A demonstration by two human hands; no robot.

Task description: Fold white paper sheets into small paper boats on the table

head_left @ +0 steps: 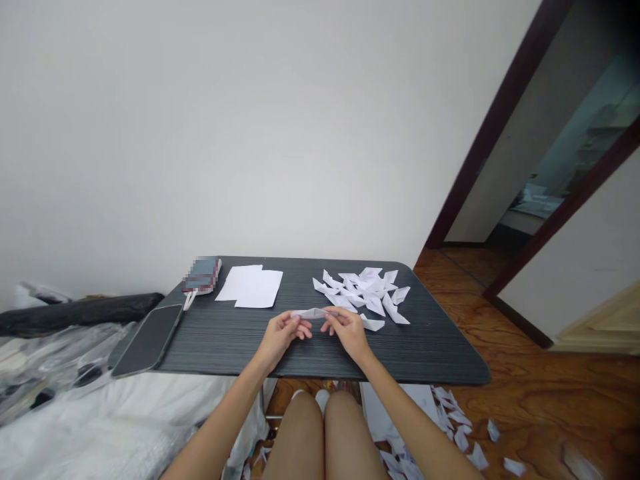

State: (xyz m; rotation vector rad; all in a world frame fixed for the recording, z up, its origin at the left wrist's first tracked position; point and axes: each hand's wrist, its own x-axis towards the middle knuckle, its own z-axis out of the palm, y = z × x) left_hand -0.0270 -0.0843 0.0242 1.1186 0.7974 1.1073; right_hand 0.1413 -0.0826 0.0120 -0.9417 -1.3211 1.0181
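Note:
Between my two hands, just above the near middle of the dark table [215,343], is a small folded paper boat [311,313]. My left hand [287,333] pinches its left end between thumb and fingers. At the right end, my right hand [346,327] grips it the same way, with the fingertips partly covering the paper. Several white folded paper boats [367,287] lie in a loose heap to the right, the nearest one close beside my right hand. Flat white paper sheets [255,285] lie overlapping beyond my left hand.
A dark tablet-like slab [149,339] lies at the table's left edge, beside a blurred-out pack [203,275]. Plastic-wrapped bundles [100,427] crowd the left. More folded papers [455,413] are scattered on the wooden floor [540,400]. A wall [300,133] stands behind the table.

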